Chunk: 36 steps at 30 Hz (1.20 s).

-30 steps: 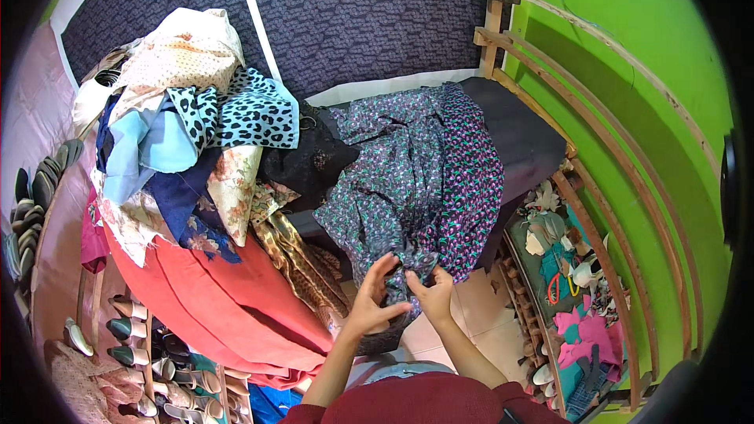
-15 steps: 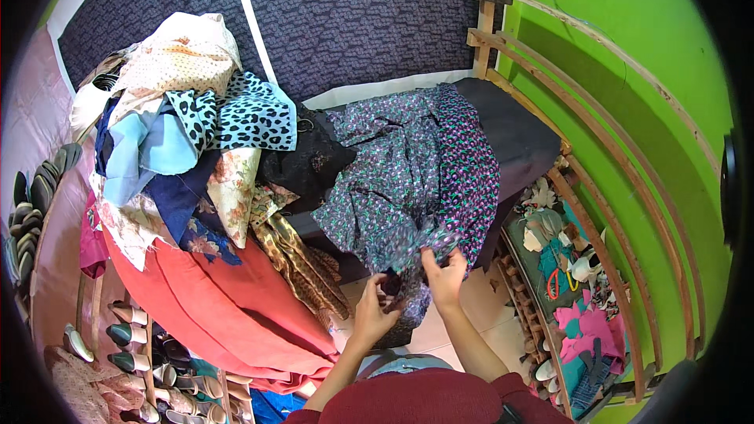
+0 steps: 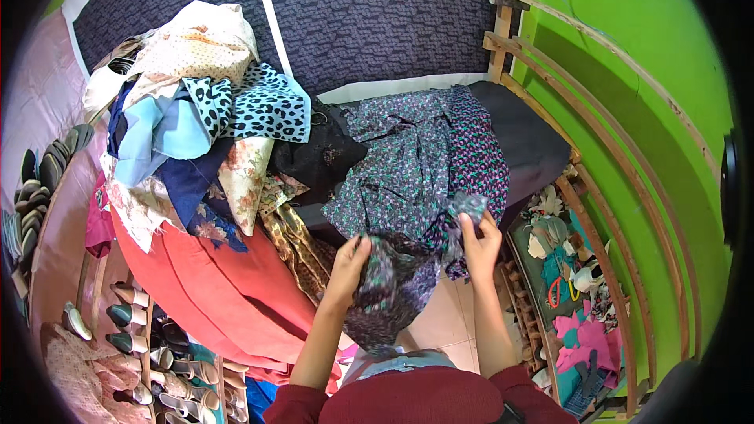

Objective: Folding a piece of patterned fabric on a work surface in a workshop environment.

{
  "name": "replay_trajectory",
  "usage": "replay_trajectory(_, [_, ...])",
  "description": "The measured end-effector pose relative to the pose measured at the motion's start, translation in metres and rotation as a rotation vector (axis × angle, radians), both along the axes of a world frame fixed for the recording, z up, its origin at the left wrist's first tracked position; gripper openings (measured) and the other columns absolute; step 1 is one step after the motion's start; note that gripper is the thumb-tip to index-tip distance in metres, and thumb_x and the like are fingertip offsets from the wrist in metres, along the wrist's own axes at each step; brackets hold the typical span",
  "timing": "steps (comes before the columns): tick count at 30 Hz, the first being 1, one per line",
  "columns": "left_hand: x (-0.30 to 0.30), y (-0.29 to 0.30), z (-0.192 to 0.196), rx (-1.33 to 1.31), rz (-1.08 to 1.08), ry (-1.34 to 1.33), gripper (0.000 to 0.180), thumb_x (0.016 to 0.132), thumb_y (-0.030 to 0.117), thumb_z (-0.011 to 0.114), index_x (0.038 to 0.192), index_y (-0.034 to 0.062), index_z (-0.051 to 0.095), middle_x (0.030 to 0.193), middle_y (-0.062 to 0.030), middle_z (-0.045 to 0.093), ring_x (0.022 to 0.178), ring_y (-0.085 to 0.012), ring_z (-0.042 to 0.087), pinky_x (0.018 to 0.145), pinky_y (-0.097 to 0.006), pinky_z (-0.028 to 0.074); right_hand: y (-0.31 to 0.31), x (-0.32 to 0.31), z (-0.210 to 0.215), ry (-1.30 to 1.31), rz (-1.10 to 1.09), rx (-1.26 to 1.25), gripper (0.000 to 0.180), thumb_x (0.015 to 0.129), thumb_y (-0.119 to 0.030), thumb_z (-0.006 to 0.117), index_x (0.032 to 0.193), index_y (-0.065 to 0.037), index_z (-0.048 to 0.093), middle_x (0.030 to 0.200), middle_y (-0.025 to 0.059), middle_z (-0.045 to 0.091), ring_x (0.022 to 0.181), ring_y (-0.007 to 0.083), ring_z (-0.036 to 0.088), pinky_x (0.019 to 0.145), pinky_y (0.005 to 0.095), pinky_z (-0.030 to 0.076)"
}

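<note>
Just nearer to us than our fingers, part of the flowered cloth hangs loose. Our left hand pinches its edge, and our right hand pinches a bunch. We should pull gently apart so the folds open. Past our fingers, the rest lies on the black bench, touching the black cloth, so let's not tug hard

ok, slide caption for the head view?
Left hand and right hand hold a dark floral cloth that is draped over a black-covered surface, beside a heap of mixed fabrics.
</note>
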<state>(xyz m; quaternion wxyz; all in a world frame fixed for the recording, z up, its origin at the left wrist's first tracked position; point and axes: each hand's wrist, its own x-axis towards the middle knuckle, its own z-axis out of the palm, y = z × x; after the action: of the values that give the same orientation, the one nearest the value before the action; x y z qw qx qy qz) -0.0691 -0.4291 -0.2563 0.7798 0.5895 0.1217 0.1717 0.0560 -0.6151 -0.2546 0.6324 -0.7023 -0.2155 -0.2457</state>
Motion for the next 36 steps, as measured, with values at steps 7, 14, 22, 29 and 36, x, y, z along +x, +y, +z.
replay_trajectory(7, [0.027,-0.012,0.036,-0.463,-0.061,-0.127,0.018,0.095,0.023,0.047,0.106,0.0107,0.054,0.095,-0.0010,0.062,0.083,-0.0117,0.061,0.071,-0.027,0.051,-0.018,-0.065,0.019,0.059,0.528,-0.081,0.016,0.069,-0.004,0.073,0.083,0.003,0.066,0.122,0.0194,0.053,0.111,0.0257,0.054,0.089,0.0295,0.042])
replay_trajectory(14, [0.033,-0.034,0.011,-0.338,-0.284,-0.112,0.040,0.091,0.023,0.056,0.125,0.0043,0.044,0.099,-0.0006,0.058,0.086,-0.0083,0.056,0.077,-0.023,0.045,-0.001,-0.057,-0.014,0.313,0.406,-0.082,0.015,0.071,-0.001,0.072,0.084,0.004,0.067,0.089,0.0111,0.066,0.076,0.0135,0.061,0.069,0.0241,0.047])
replay_trajectory(22, [-0.011,-0.019,-0.006,0.046,-0.353,-0.136,0.066,0.079,0.003,0.069,0.134,-0.0023,0.034,0.127,-0.0106,0.045,0.114,-0.0156,0.045,0.095,-0.028,0.038,-0.008,-0.050,0.005,0.598,0.405,0.206,0.008,0.083,-0.005,0.064,0.078,0.000,0.067,0.066,-0.0071,0.055,0.059,-0.0001,0.043,0.053,0.0175,0.033])
replay_trajectory(29, [-0.042,-0.004,-0.024,0.036,-0.354,0.027,0.030,0.080,0.004,0.068,0.106,0.0002,0.054,0.090,-0.0012,0.062,0.080,-0.0055,0.057,0.072,-0.020,0.045,-0.011,-0.033,0.006,0.519,0.358,0.383,0.008,0.082,0.000,0.062,0.084,0.005,0.067,0.084,0.0008,0.064,0.073,0.0034,0.052,0.065,0.0188,0.041])
replay_trajectory(36, [-0.032,-0.025,0.019,0.002,0.128,-0.279,0.031,0.081,0.001,0.065,0.109,0.0008,0.051,0.077,-0.0014,0.063,0.065,-0.0037,0.055,0.058,-0.015,0.041,-0.006,-0.034,0.009,0.034,0.198,-0.096,0.010,0.080,0.001,0.063,0.089,0.007,0.064,0.084,0.0086,0.061,0.073,0.0126,0.056,0.064,0.0213,0.043])
